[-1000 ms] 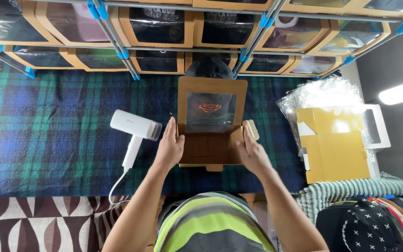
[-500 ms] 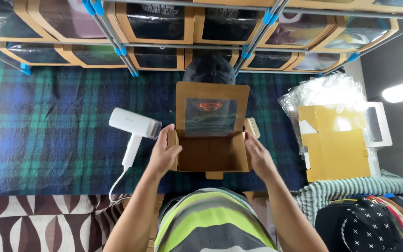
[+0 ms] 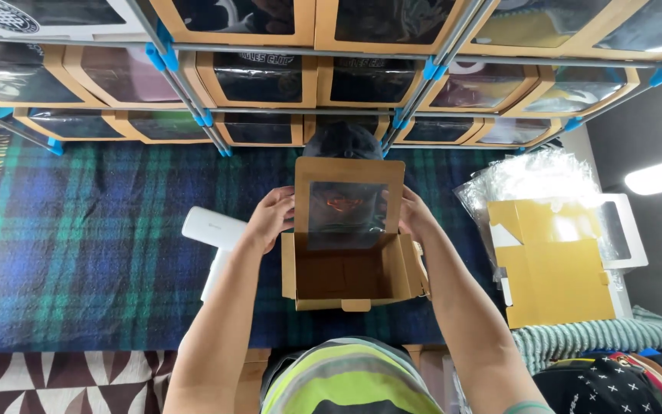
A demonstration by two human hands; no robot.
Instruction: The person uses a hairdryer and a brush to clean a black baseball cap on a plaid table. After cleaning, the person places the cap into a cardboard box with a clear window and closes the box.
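While resting on the plaid blanket in front of the person, with lid raised upright: a brown cardboard box with a clear window in the lid. Left hand curled on the lid's left edge, right hand on its right edge, both pinching the lid. Just left: a white handheld steamer; to the right, flat yellow cardboard.

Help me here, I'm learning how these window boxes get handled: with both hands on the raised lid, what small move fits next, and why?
Probably reach for the dark cap beyond the box. The brown cardboard box sits open and looks empty, its windowed lid upright, held at its sides by the left hand and right hand. The cap lies just behind that lid.
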